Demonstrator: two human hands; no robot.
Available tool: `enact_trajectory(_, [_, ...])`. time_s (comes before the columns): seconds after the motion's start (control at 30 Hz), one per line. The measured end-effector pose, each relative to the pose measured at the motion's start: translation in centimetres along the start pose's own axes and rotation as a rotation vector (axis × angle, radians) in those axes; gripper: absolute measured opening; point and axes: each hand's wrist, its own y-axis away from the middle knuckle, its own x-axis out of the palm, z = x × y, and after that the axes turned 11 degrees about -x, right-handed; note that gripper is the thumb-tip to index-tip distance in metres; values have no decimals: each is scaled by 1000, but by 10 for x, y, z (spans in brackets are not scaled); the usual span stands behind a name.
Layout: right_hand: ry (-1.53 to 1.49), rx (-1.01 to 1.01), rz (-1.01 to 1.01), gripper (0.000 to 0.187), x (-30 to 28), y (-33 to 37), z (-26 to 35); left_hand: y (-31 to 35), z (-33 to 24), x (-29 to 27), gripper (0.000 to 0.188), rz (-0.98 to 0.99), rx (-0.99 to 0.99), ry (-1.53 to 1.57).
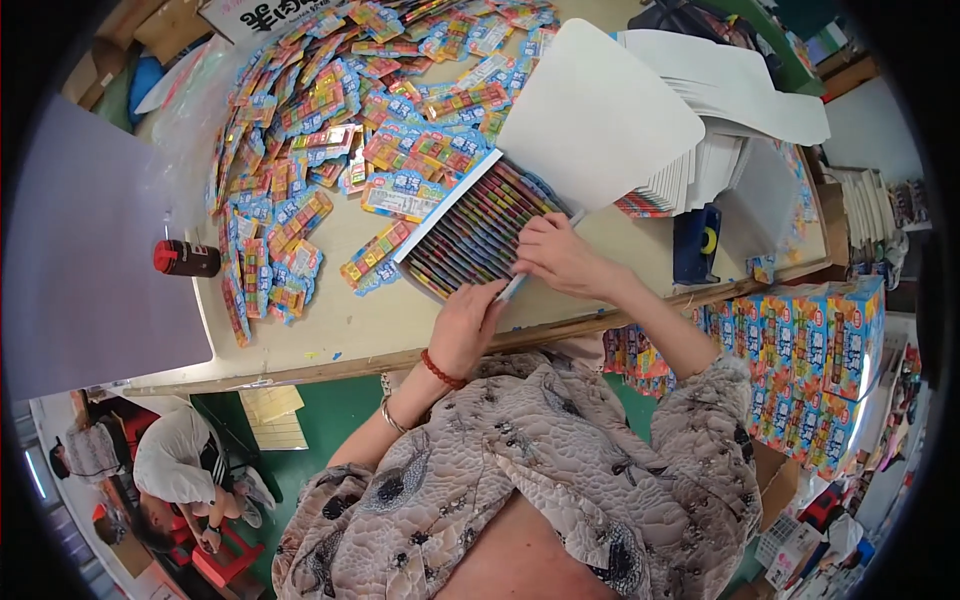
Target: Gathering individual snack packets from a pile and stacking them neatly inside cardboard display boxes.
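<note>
A shallow open carton (424, 226) with white edges lies tilted at the table's near side. Tightly lined-up packs (478, 228) fill it in rows, standing on edge. At its near corner, my left hand (467, 322) is closed on the rim, with a red bead bracelet and a metal bangle on that wrist. My right hand (562, 260) is closed on the carton's right-hand edge, its curled fingers beside the packs. The fingertips of both hands come close together along that edge.
Loose colourful blister packs (325, 100) spread over the far and left table. White cards (600, 115) are stacked right, near a dark blue tape dispenser (697, 245). A dark red-capped bottle (187, 258) lies left. Printed cartons (800, 370) stand below right; another person (180, 455) sits lower left.
</note>
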Motion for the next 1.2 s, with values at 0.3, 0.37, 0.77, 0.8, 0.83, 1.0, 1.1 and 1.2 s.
enact_trajectory(0.3, [317, 291, -252, 38, 47, 3, 23, 16, -6, -6, 44, -155, 101, -402])
enact_trajectory(0.37, [399, 332, -421, 57, 52, 5, 34, 18, -4, -6, 44, -180, 125, -478])
enact_trajectory(0.77, [-448, 843, -1240, 62, 55, 7, -5, 20, 8, 2, 45, -203, 180, -598])
enact_trajectory(0.8, [-447, 836, -1235, 62, 56, 11, -17, 20, 5, 0, 45, -191, 170, -583])
enact_trajectory(0.83, [-444, 820, -1262, 43, 59, 16, -30, 17, 0, -5, 45, -201, 168, -582])
enact_trajectory(1.0, [-163, 799, -835, 34, 26, 10, -78, -56, 24, -47, 47, -334, 166, -358])
enact_trajectory(1.1, [-261, 713, -637, 37, 17, -5, -106, -138, 63, -60, 49, -233, 103, 220])
enact_trajectory(1.2, [-437, 661, -643, 25, 12, -23, -107, -187, 91, -45, 49, -21, 40, 534])
